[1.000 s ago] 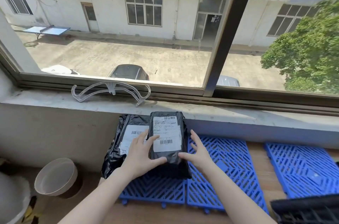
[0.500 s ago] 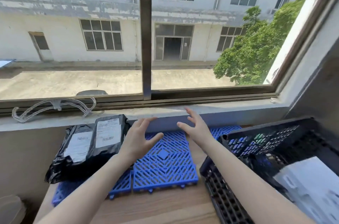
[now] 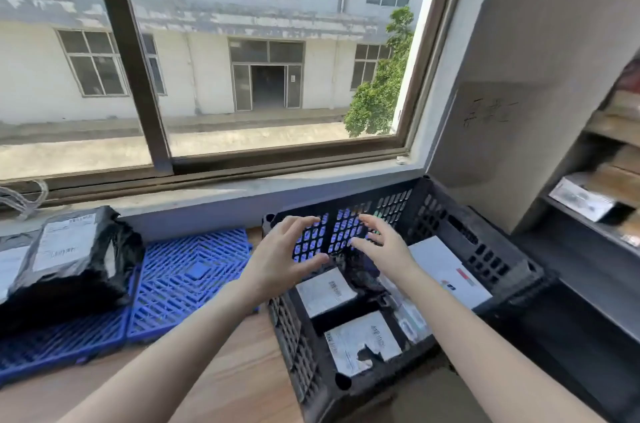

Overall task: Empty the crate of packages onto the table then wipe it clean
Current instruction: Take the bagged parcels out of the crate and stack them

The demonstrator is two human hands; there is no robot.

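Inside black crate point(image 3: 485, 249), labelled packages point(image 3: 325, 291), empty hands above

Perforated black plastic crate point(image 3: 485, 249), glossy plastic-wrapped packages point(image 3: 69, 270), smooth wooden table point(image 3: 221, 374).

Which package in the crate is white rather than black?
The flat white mailer along the crate's right wall; the others there are black bags bearing white labels.

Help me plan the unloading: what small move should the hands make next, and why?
Probably lower the left hand and right hand into the crate and grip the labelled package just below them. Both hover open and empty, the crate holds several packages, and only two black packages lie out on the blue mats.
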